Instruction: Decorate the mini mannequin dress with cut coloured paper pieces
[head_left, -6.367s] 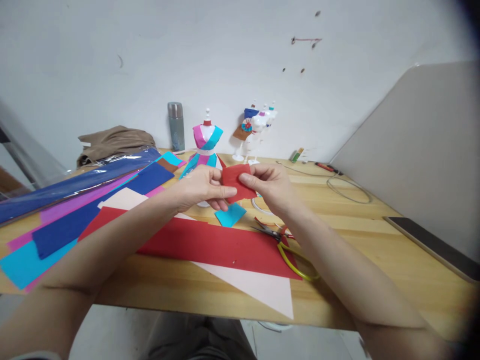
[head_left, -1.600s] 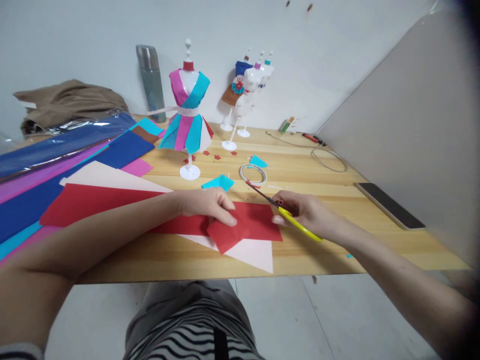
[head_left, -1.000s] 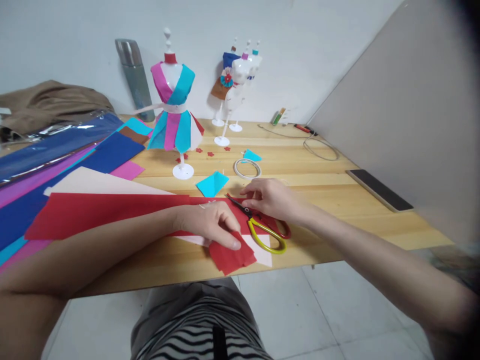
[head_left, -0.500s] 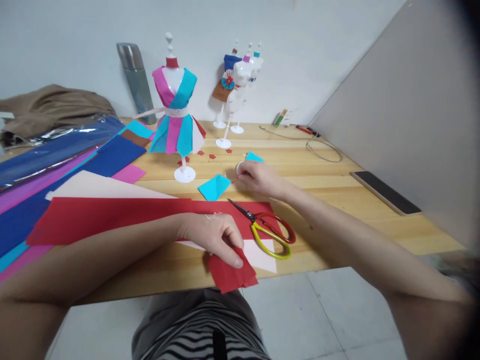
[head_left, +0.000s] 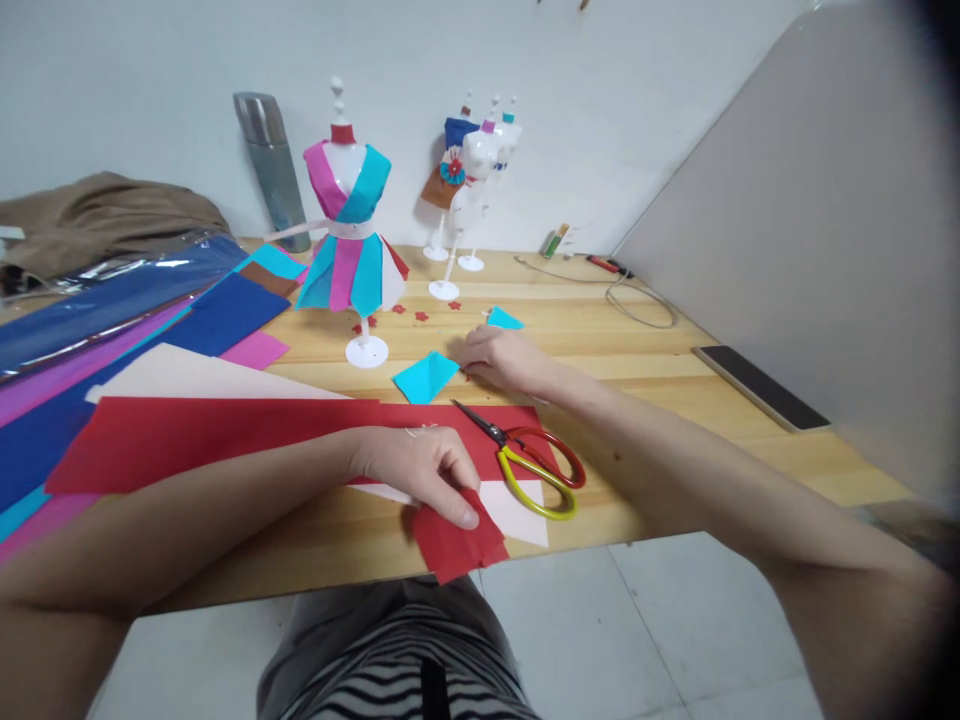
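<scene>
Pinching cut red pieces [head_left: 459,543] in left hand [head_left: 429,472] at near edge of table [head_left: 645,350], reaching with right hand [head_left: 504,361] beside cyan piece [head_left: 425,381] — can't tell if gripping anything — near scissors [head_left: 499,436] laid on red strip [head_left: 225,430], left long, and mannequin [head_left: 351,256], already dressed bodice to skirt.

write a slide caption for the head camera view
Left hand pinching small red pieces near scissors, right hand beside a cyan piece, dressed miniature mannequin behind.

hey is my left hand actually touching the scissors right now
Apart: the head view shows bare red paper between the left hand and the scissors.
</scene>
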